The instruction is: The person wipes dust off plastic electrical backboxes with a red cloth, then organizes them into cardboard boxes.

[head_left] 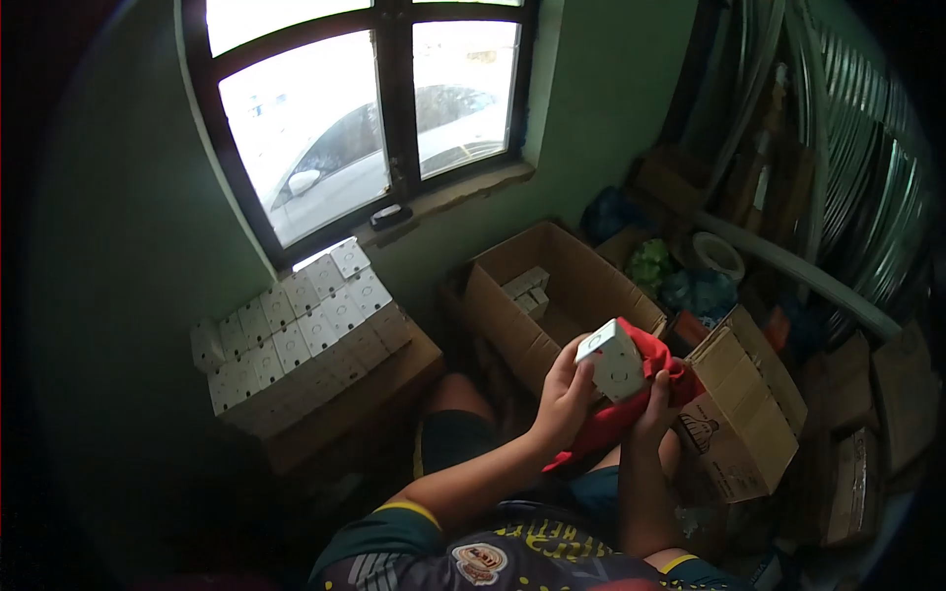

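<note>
My left hand is closed around the left side of a white square electrical box with round knockout marks on its faces. The box is held up in front of my body, tilted. A red cloth presses against its right side and hangs down below it. My right hand grips this cloth; some of its fingers are hidden in the folds. Beyond my hands stands an open cardboard carton with a few similar white boxes inside.
On the left, rows of stacked white electrical boxes sit on a cardboard box below the window. An open-flapped carton is at my right. Farther right are bundled metal strips, a long pipe and flattened cardboard.
</note>
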